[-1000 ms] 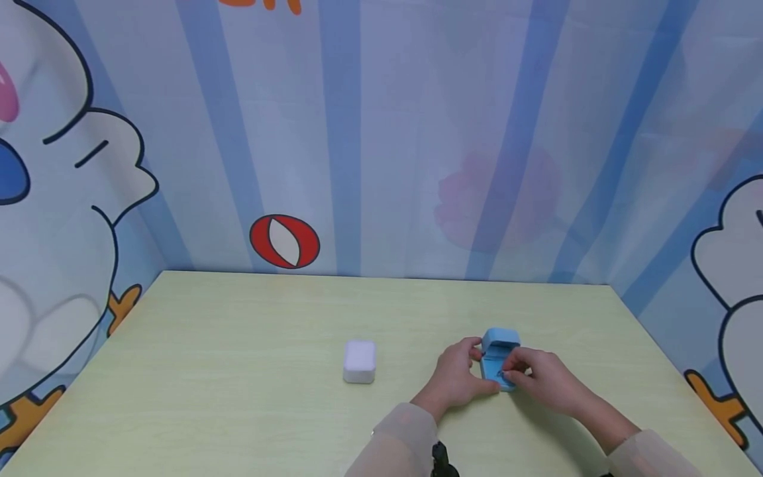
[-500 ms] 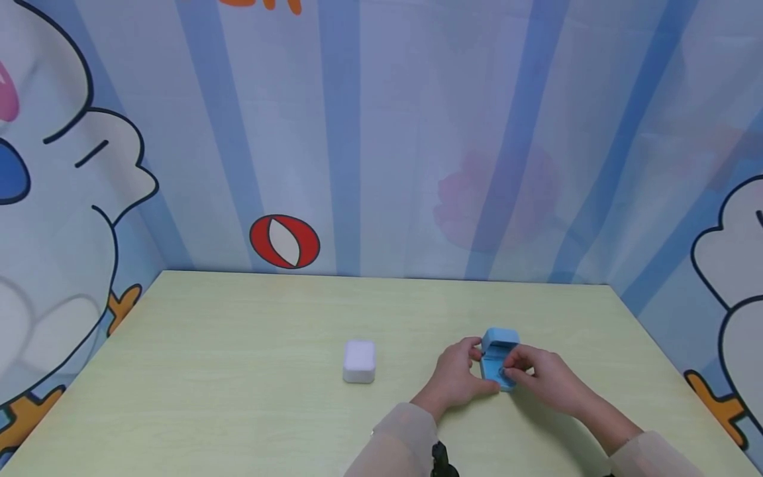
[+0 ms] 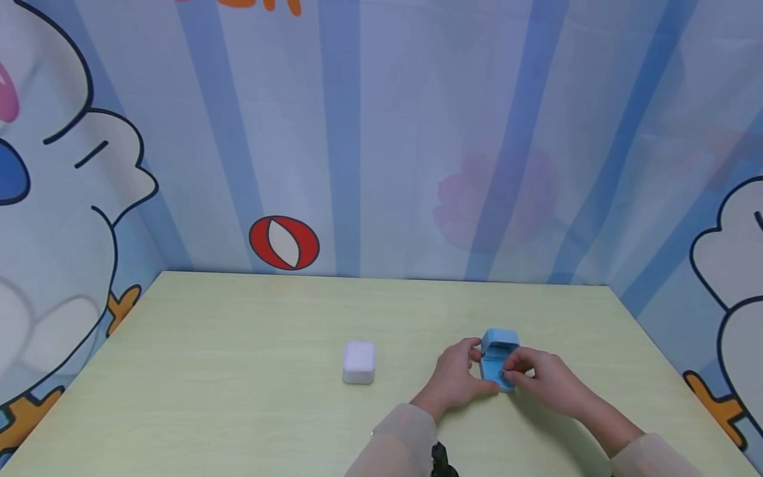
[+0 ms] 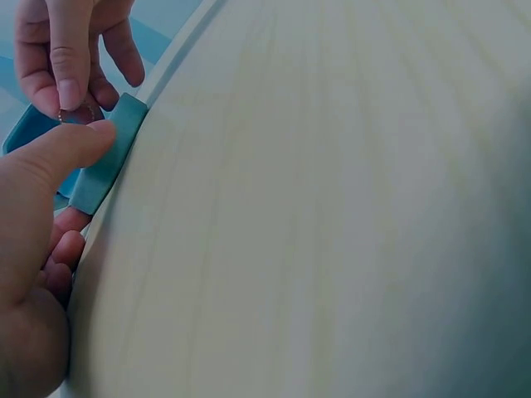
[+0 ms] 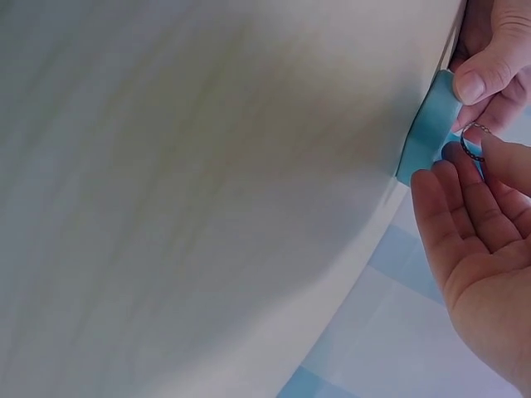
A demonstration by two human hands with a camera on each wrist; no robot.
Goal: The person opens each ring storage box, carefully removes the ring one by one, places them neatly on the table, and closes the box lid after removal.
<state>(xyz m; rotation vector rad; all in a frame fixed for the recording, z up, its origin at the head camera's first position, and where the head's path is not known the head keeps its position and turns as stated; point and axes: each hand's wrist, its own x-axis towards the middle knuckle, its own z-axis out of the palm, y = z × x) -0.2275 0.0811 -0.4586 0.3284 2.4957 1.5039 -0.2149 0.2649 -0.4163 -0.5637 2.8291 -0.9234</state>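
A small blue ring box (image 3: pixel 493 366) stands on the table with its lid (image 3: pixel 501 338) raised. My left hand (image 3: pixel 457 376) grips the box from its left side, the thumb at the front edge and the fingers round the side. With thumb and fingertips my right hand (image 3: pixel 545 379) pinches a thin ring (image 5: pixel 471 143) low over the inside of the box. In the right wrist view the ring stands upright, right by the front wall (image 5: pixel 430 128). The left wrist view shows only part of the ring between the hands; fingers hide the rest.
A pale lilac box (image 3: pixel 359 362), closed and rounded at the corners, sits left of the hands on the light wooden table (image 3: pixel 238 371). Behind the table hangs a blue striped curtain (image 3: pixel 393 132) with cartoon prints.
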